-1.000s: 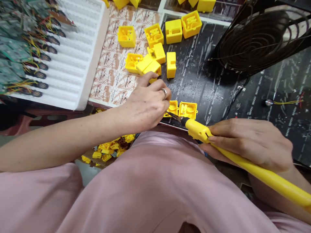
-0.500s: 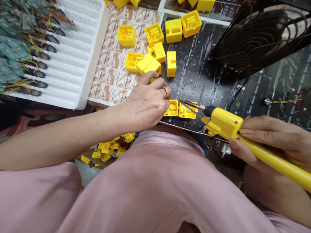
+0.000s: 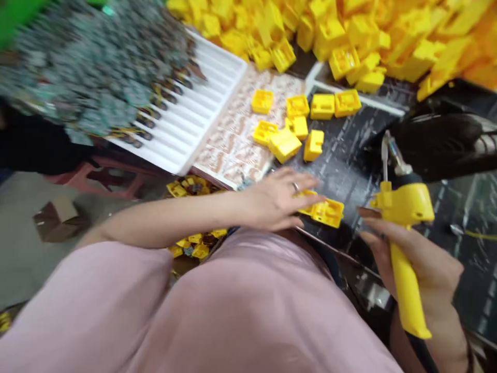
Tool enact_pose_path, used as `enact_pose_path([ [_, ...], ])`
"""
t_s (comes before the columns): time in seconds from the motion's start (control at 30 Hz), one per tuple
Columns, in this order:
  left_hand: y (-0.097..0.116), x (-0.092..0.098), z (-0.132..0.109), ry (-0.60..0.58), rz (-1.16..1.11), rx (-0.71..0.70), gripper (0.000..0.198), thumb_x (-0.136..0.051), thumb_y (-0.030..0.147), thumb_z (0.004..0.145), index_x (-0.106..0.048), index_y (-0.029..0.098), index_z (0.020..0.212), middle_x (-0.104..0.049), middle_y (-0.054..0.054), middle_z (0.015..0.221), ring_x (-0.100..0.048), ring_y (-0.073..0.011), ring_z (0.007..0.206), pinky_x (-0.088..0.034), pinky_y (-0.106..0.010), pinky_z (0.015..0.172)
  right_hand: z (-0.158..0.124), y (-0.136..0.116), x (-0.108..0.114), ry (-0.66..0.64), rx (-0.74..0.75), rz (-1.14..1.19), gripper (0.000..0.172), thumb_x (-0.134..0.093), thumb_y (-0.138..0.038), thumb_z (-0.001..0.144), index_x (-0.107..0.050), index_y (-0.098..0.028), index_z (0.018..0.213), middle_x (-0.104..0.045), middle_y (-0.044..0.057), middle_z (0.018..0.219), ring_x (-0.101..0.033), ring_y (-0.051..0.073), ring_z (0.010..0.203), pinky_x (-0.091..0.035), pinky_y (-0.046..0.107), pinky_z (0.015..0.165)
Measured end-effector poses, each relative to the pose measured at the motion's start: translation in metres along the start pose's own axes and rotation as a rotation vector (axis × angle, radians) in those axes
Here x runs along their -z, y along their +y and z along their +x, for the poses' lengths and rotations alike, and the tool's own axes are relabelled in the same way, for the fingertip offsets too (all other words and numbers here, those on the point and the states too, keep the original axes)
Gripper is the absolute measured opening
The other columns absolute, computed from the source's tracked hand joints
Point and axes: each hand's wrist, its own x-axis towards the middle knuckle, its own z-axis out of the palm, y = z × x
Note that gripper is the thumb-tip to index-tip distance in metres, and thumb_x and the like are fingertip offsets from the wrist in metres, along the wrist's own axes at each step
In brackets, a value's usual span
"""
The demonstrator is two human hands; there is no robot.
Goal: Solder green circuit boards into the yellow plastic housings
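My left hand (image 3: pixel 275 199), blurred by motion, has its fingers stretched out over an opened yellow plastic case (image 3: pixel 330 212) at the table's front edge. The case's two halves lie side by side, and the fingers partly hide the left one. I cannot tell whether they press on it. To the right, my right hand (image 3: pixel 430 259) is wrapped round a yellow soldering gun (image 3: pixel 406 204). Its metal tip points up and away, apart from the case. Several yellow cases, among them one standing case (image 3: pixel 313 145), sit just beyond my left hand.
A white foam tray (image 3: pixel 209 67) at the left bears many circuit boards with wires (image 3: pixel 97 67). A large heap of yellow cases (image 3: pixel 349 31) fills the back. At the right stands a black fan (image 3: pixel 427 140). Below the table edge are more yellow parts (image 3: pixel 196 246).
The soldering gun has lifted off the case and swung upright to the right. My left hand's fingers have spread over the case. The view now takes in more of the table's far side.
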Motion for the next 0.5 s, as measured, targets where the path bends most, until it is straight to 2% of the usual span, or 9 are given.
enact_pose_path([
  [0.07,-0.001,-0.021,-0.005,-0.071,0.106,-0.029,0.047,-0.051,0.037,0.118,-0.064,0.017,0.159,-0.068,-0.016,0.161,-0.068,-0.0302,0.142,-0.055,-0.045,0.113,0.008,0.003,-0.015,0.007,0.148,0.003,0.033,-0.071,-0.054,0.109,-0.070,-0.027,0.128,-0.085,0.009,0.116,-0.086,0.028,0.094,-0.072,0.037,0.077],
  [0.13,-0.005,-0.028,-0.010,-0.125,0.161,-0.102,0.047,-0.045,0.020,0.118,-0.064,0.022,0.161,-0.068,-0.013,0.163,-0.072,-0.0256,0.138,-0.056,-0.038,0.107,0.014,0.003,-0.033,-0.013,0.207,0.011,0.042,-0.066,-0.057,0.110,-0.064,-0.025,0.138,-0.083,0.012,0.118,-0.086,0.031,0.095,-0.073,0.041,0.074],
  [0.2,-0.011,-0.018,-0.016,-0.123,0.161,-0.176,0.050,-0.042,0.014,0.117,-0.064,0.023,0.161,-0.069,-0.012,0.161,-0.073,-0.0228,0.136,-0.055,-0.035,0.105,0.017,0.000,-0.049,0.014,0.204,0.027,0.042,-0.069,-0.046,0.111,-0.060,-0.028,0.147,-0.084,0.009,0.116,-0.086,0.029,0.089,-0.073,0.040,0.071],
  [0.27,-0.022,0.004,-0.021,-0.085,0.112,-0.182,0.044,-0.045,0.024,0.119,-0.067,0.026,0.158,-0.070,-0.010,0.161,-0.070,-0.0215,0.142,-0.053,-0.038,0.114,0.019,-0.004,-0.061,0.069,0.187,0.030,0.050,-0.074,-0.036,0.107,-0.058,-0.031,0.154,-0.084,0.007,0.117,-0.085,0.029,0.084,-0.072,0.039,0.067],
  [0.33,-0.046,0.029,-0.027,-0.024,0.063,-0.021,0.039,-0.048,0.033,0.118,-0.074,0.029,0.147,-0.072,-0.008,0.157,-0.068,-0.0207,0.145,-0.050,-0.042,0.122,0.021,-0.006,-0.066,0.110,0.192,0.025,0.055,-0.081,-0.031,0.102,-0.060,-0.031,0.154,-0.085,0.008,0.117,-0.085,0.031,0.083,-0.071,0.041,0.064],
  [0.37,-0.065,0.042,-0.030,0.007,0.046,0.124,0.036,-0.051,0.034,0.115,-0.076,0.031,0.140,-0.075,-0.006,0.154,-0.068,-0.0205,0.144,-0.049,-0.043,0.124,0.021,-0.006,-0.067,0.110,0.195,0.026,0.057,-0.083,-0.030,0.100,-0.061,-0.031,0.153,-0.085,0.008,0.117,-0.085,0.032,0.086,-0.071,0.042,0.065],
  [0.4,-0.088,0.054,-0.034,0.050,0.073,0.284,0.037,-0.050,0.031,0.112,-0.078,0.029,0.136,-0.077,-0.009,0.149,-0.069,-0.0241,0.142,-0.050,-0.048,0.123,0.021,-0.005,-0.067,0.105,0.190,0.030,0.058,-0.086,-0.032,0.098,-0.062,-0.031,0.151,-0.084,0.009,0.119,-0.086,0.033,0.090,-0.072,0.043,0.068],
  [0.43,-0.113,0.064,-0.038,0.072,0.101,0.394,0.043,-0.047,0.024,0.110,-0.075,0.022,0.143,-0.075,-0.015,0.150,-0.064,-0.0300,0.148,-0.046,-0.059,0.127,0.020,-0.004,-0.067,0.101,0.174,0.037,0.059,-0.088,-0.036,0.097,-0.062,-0.031,0.151,-0.084,0.009,0.123,-0.086,0.033,0.096,-0.073,0.043,0.074],
  [0.5,-0.166,0.081,-0.050,0.102,0.195,0.654,0.043,-0.058,0.027,0.103,-0.076,0.026,0.141,-0.076,-0.013,0.144,-0.056,-0.0336,0.154,-0.035,-0.066,0.134,0.018,-0.002,-0.066,0.102,0.132,0.051,0.062,-0.088,-0.045,0.097,-0.061,-0.030,0.151,-0.082,0.010,0.131,-0.085,0.033,0.108,-0.073,0.045,0.086],
])
